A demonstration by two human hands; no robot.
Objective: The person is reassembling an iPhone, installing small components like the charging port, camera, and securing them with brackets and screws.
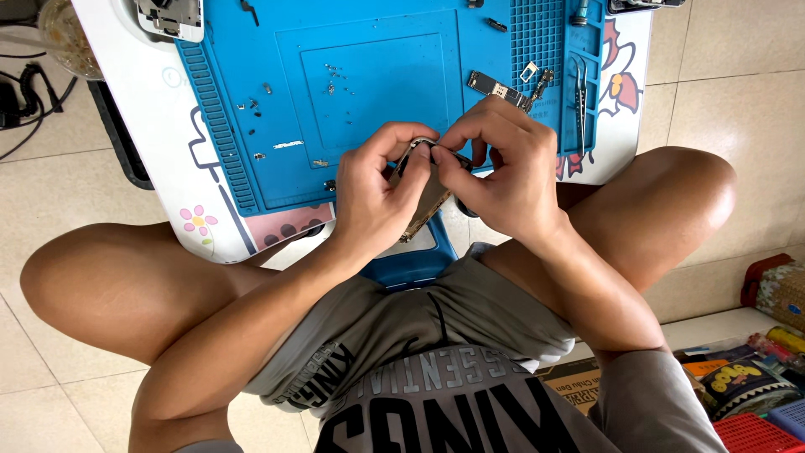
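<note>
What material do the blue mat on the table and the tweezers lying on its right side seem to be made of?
The blue mat looks like soft silicone or rubber: matte, evenly coloured, with moulded ridges and small cells. The tweezers seem to be metal, probably steel: thin, grey, with a slight shine. Neither can be confirmed by look alone.
</note>
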